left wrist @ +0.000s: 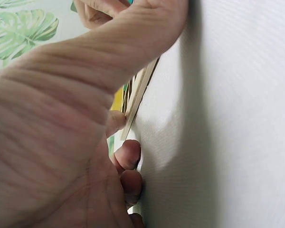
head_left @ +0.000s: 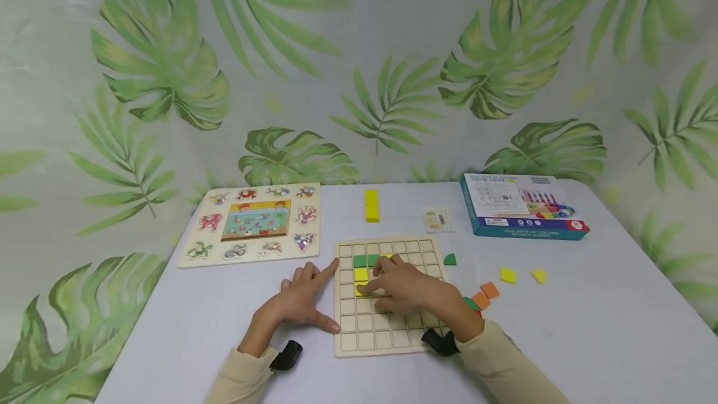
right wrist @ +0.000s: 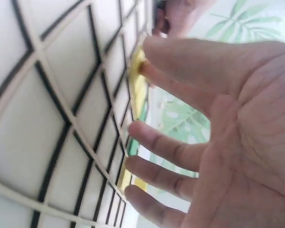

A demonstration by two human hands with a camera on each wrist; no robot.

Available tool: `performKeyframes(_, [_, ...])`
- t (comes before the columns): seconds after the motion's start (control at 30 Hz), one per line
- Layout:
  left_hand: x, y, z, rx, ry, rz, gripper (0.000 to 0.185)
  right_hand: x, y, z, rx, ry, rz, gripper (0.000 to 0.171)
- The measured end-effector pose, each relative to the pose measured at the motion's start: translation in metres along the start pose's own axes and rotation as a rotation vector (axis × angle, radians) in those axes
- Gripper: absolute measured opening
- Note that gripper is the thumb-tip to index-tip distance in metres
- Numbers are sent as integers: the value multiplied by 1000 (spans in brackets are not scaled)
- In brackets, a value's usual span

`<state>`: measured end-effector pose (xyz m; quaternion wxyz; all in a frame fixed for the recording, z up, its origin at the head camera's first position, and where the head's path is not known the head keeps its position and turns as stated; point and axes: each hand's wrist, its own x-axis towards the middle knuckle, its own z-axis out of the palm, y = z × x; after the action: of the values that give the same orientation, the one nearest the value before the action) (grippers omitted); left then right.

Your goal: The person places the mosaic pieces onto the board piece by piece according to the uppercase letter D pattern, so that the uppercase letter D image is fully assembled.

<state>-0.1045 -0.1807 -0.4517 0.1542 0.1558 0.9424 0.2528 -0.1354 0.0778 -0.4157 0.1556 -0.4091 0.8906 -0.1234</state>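
Note:
A wooden grid board (head_left: 356, 341) lies on the table in the head view. My left hand (head_left: 303, 298) is spread at its left side, index finger near the upper corner and thumb at the lower edge. My right hand (head_left: 412, 288) reaches over the grid with fingers extended. Its index fingertip presses a yellow square tile (right wrist: 139, 92), seen in the right wrist view. Directly above that tile sits another yellow tile (head_left: 361, 274), below green tiles (head_left: 359, 260). A further yellow tile (head_left: 387, 256) is partly hidden by the right hand.
Loose orange tiles (head_left: 490, 290), yellow pieces (head_left: 507, 275) and a green quarter-round piece (head_left: 450, 259) lie right of the board. Behind it are a yellow stack (head_left: 372, 206) and a pattern card (head_left: 439, 220). An animal puzzle (head_left: 196, 229) stands left, a box (head_left: 521, 207) right.

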Motion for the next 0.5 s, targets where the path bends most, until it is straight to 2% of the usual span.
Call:
performKeyframes(0.1, [0, 2, 3, -1, -8, 5, 126, -9, 3, -1, -2, -26, 0, 46])
performKeyframes(0.23, [1, 3, 4, 7, -6, 8, 127, -25, 15, -7, 43, 20, -20, 46])
performKeyframes(0.37, [1, 2, 2, 13, -5, 4, 127, -38, 25, -16, 86, 75, 41, 41])
performKeyframes(0.5, [1, 0, 0, 18, -2, -13, 127, -48, 32, -22, 108, 91, 90, 42])
